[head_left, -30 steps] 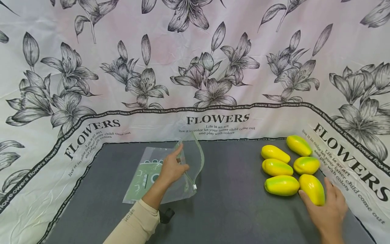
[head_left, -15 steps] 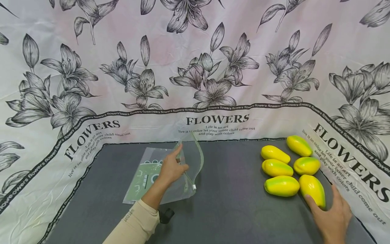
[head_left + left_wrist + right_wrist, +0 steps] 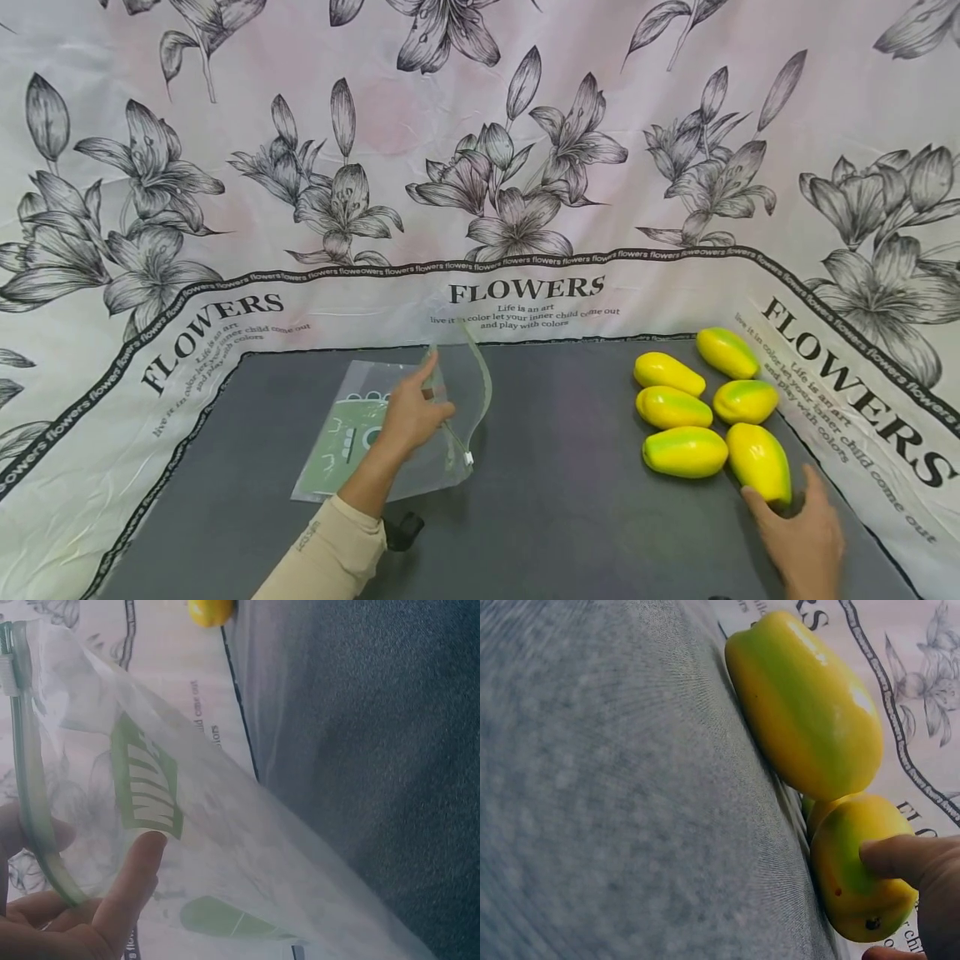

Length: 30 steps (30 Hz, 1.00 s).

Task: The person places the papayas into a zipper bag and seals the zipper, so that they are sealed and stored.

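Observation:
My left hand (image 3: 412,417) grips a clear zip bag (image 3: 318,467) with a green printed panel at its mouth, index finger stretched along the film. The bag's zip strip (image 3: 34,765) bows away from the opposite side, so the mouth gapes; a white slider (image 3: 468,458) sits at its near corner. On the right, my right hand (image 3: 806,533) is spread around the near end of a yellow-green papaya (image 3: 759,462). In the right wrist view the thumb (image 3: 900,856) lies against that papaya; the other fingers are mostly out of sight. Another papaya (image 3: 802,705) lies beside it.
More papayas (image 3: 675,408) lie in two loose columns at the table's right side. A floral cloth (image 3: 525,208) rises behind the grey tabletop (image 3: 562,467) and along its sides. Below the left wrist hangs a small black device (image 3: 405,531).
My right hand has shifted toward the papaya's near end, after swinging a little outward. The left hand keeps its hold on the bag. The whole head view has drifted slightly.

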Available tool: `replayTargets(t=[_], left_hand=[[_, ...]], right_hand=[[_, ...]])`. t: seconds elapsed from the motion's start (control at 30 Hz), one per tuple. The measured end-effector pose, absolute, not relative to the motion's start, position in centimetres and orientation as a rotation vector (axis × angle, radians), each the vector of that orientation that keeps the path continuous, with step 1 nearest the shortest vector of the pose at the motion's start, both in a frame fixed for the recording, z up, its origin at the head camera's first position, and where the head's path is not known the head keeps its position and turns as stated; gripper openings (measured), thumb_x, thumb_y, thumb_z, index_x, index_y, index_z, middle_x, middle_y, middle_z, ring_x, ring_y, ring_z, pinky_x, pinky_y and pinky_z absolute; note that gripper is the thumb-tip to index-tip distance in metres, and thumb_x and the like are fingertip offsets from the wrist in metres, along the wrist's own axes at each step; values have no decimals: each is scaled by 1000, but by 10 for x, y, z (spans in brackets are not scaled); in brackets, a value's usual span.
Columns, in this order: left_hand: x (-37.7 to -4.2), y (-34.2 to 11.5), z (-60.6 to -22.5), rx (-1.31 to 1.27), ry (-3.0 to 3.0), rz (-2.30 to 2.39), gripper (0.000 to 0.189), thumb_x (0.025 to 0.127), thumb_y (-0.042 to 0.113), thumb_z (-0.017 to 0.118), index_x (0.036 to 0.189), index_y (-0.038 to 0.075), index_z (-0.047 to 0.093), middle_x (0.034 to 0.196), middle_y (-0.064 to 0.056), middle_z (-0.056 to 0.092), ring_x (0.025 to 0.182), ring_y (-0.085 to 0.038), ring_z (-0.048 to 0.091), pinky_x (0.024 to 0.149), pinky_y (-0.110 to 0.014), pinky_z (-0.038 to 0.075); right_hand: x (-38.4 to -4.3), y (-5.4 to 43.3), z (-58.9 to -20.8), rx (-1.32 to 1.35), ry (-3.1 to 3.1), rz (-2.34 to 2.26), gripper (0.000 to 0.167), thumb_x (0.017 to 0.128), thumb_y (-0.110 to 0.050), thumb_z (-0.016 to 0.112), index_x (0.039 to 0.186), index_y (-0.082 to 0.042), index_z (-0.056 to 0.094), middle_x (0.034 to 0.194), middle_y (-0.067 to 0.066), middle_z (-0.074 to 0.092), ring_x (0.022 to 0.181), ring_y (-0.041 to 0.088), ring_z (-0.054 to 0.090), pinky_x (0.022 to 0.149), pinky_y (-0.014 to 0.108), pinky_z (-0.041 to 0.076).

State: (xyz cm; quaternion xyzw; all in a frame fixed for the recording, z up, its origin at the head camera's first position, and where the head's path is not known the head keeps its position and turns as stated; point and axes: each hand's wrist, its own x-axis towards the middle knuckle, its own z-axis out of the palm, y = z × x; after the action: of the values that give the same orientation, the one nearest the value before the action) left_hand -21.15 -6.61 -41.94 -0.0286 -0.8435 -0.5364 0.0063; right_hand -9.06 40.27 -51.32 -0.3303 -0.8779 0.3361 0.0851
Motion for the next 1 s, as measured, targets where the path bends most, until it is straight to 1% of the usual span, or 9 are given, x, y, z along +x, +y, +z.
replayTargets(t=[0.23, 0.33, 0.43, 0.47, 0.53, 0.6, 0.7, 0.9, 1.0], left_hand=[[-211, -66, -418, -108, -2627, -1682, 91, 69, -4, 63, 152, 19, 32, 125, -21, 59, 112, -34, 58, 49, -30, 50], [-211, -66, -418, -109, -2621, -1688, 91, 68, -4, 62, 152, 19, 33, 131, -20, 55, 114, -35, 56, 50, -30, 50], [-210, -66, -419, -106, -2622, -1690, 91, 68, -5, 63, 152, 19, 33, 135, -20, 52, 116, -36, 55, 50, -29, 50], [-210, -66, -419, -105, -2623, -1689, 91, 68, -5, 63, 152, 19, 33, 136, -19, 51, 116, -36, 54, 49, -29, 49], [-209, -66, -419, -109, -2625, -1687, 91, 69, -5, 63, 152, 19, 33, 138, -19, 49, 117, -36, 54, 48, -29, 48], [-207, -66, -419, -115, -2625, -1685, 91, 69, -5, 64, 151, 18, 33, 139, -19, 48, 117, -37, 53, 48, -28, 48], [-206, -67, -418, -121, -2621, -1690, 91, 69, -5, 64, 151, 18, 33, 140, -18, 47, 117, -37, 53, 48, -29, 47], [-207, -68, -416, -132, -2609, -1713, 91, 69, -6, 62, 151, 16, 33, 142, -19, 45, 117, -37, 53, 48, -29, 47], [-206, -68, -415, -138, -2605, -1719, 91, 69, -6, 62, 152, 16, 33, 141, -19, 46, 117, -37, 54, 48, -29, 47]], right_hand=[[-93, 396, -514, -1034, -2464, 1029, 78, 92, -34, 59, 153, -4, 21, 135, 35, 40, 121, 51, 36, 108, 60, 14], [-91, 394, -515, -1056, -2377, 1040, 70, 93, -31, 58, 151, -4, 29, 135, 32, 43, 117, 48, 43, 105, 58, 24], [-89, 393, -514, -1103, -2294, 1067, 68, 93, -35, 58, 150, -7, 34, 137, 28, 44, 107, 42, 51, 83, 43, 46], [-89, 394, -514, -1115, -2257, 1081, 68, 92, -35, 58, 150, -8, 36, 138, 27, 45, 98, 33, 56, 73, 35, 49], [-87, 394, -513, -1130, -2188, 1110, 67, 91, -38, 59, 149, -9, 39, 138, 25, 46, 81, 13, 56, 55, 19, 43], [-86, 394, -511, -1132, -2119, 1129, 67, 90, -40, 60, 147, -10, 42, 139, 23, 46, 70, -5, 45, 47, 8, 33], [-86, 391, -507, -1120, -2009, 1151, 65, 89, -40, 62, 146, -12, 45, 140, 21, 47, 67, -16, 34, 49, 3, 32], [-85, 384, -496, -1062, -1819, 1156, 56, 89, -31, 66, 141, -18, 52, 135, 15, 53, 78, -8, 45, 75, 10, 41], [-84, 381, -491, -1044, -1761, 1201, 54, 88, -28, 67, 140, -20, 53, 134, 12, 55, 82, -5, 47, 78, 12, 42]])
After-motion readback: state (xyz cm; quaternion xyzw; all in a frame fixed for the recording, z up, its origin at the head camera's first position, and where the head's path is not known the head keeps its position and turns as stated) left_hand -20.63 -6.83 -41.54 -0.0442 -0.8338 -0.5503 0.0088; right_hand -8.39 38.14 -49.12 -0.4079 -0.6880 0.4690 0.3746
